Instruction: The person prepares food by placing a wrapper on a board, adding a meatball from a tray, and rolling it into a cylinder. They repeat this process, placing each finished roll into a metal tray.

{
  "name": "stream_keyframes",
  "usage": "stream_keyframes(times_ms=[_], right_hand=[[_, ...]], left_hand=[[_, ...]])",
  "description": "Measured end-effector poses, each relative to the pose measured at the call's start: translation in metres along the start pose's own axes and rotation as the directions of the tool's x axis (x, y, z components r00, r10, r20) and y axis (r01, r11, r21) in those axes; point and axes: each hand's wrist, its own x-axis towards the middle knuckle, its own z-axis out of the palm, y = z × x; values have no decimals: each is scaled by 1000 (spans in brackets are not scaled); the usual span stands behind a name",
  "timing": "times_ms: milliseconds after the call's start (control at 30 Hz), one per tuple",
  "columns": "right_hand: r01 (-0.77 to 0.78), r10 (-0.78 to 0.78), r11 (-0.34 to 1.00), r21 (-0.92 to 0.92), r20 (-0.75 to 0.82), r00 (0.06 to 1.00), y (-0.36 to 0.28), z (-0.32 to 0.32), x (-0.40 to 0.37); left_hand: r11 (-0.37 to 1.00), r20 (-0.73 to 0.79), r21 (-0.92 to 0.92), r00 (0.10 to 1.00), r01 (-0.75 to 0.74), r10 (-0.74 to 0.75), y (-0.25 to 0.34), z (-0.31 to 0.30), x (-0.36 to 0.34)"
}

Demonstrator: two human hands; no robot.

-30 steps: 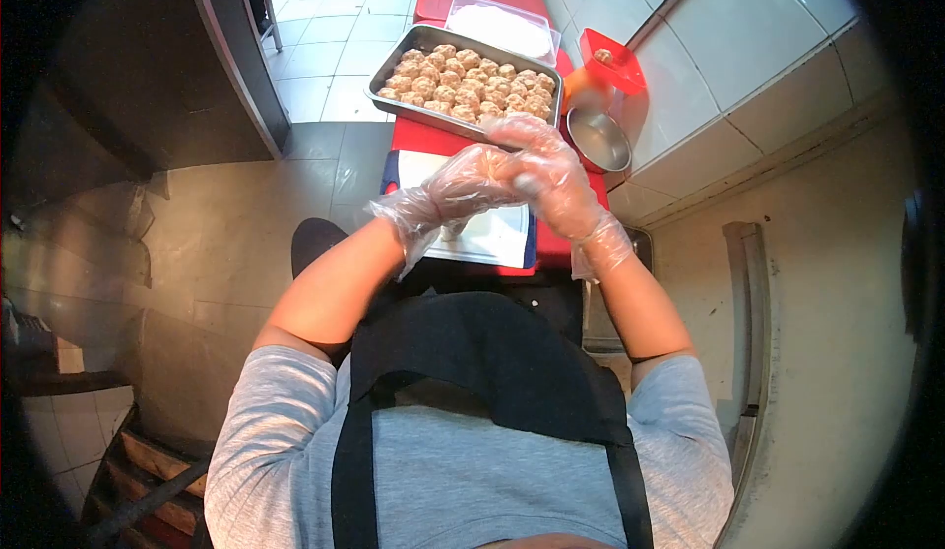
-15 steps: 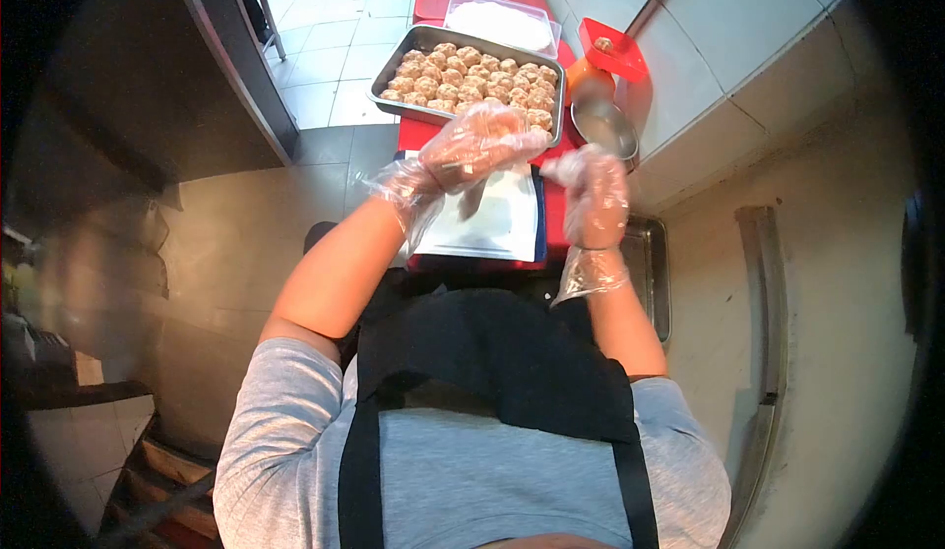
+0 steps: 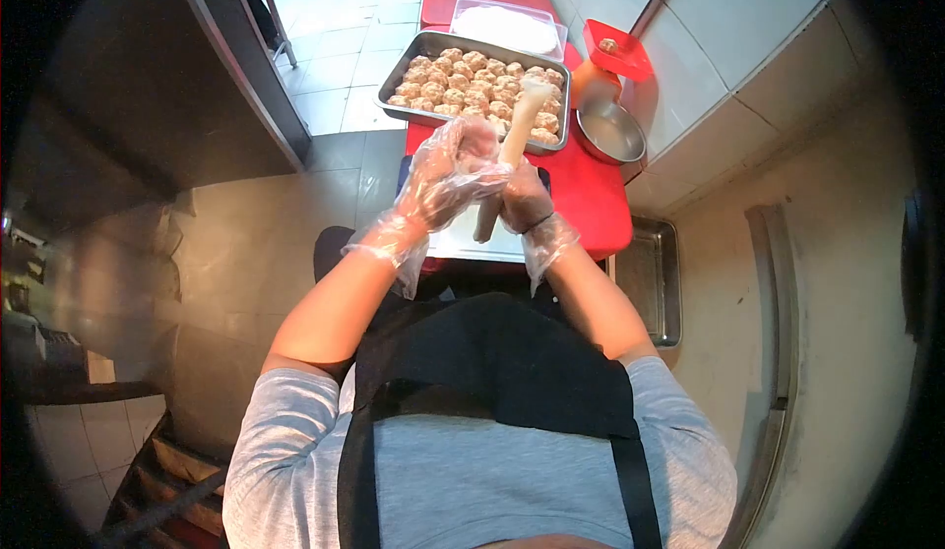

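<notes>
Both of my hands wear clear plastic gloves. A pale wooden stick (image 3: pixel 523 124), thicker toward its rounded far end, stands slanted between them. My right hand (image 3: pixel 527 198) is closed round its lower part. My left hand (image 3: pixel 455 167) is curled right beside the stick, its glove overlapping part of it; whether anything lies inside those fingers is hidden. Beneath the hands is a white board (image 3: pixel 455 240), mostly covered by them. Just beyond, a metal tray (image 3: pixel 386 108) holds rows of lumpy, pinkish meatballs (image 3: pixel 451 96).
Red stools or a red table (image 3: pixel 589 205) carry the tray. Behind it sits a clear plastic box (image 3: pixel 504 28) of white stuff. Against the tiled wall are a metal bowl (image 3: pixel 612 134) and a red basket (image 3: pixel 622 49). A metal pan (image 3: pixel 650 278) is low at right.
My right hand has come in from near the bowl toward my left hand and is now round the wooden stick. My left hand has drawn slightly back and curled up.
</notes>
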Motion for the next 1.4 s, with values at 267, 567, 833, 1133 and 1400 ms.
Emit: stream_keyframes(times_ms=[267,567,833,1133,1400], right_hand=[[105,-129,692,-714,20,991,27,-8,-12],[-82,293,754,-651,222,930,-14,3,-7],[-426,426,895,-134,-28,904,-44,-30,-10],[437,133,-35,-899,430,893,-150,70,-4],[414,299,3,-910,396,868,-152,73,7]], left_hand=[[989,103,113,989,96,-108,-33,31,21],[888,501,-404,865,219,14,-19,5,34],[874,469,-390,879,290,-83,-24,20,33],[865,101,80,867,-496,488,-35,36,17],[945,318,179,925,-275,209,-38,37,7]])
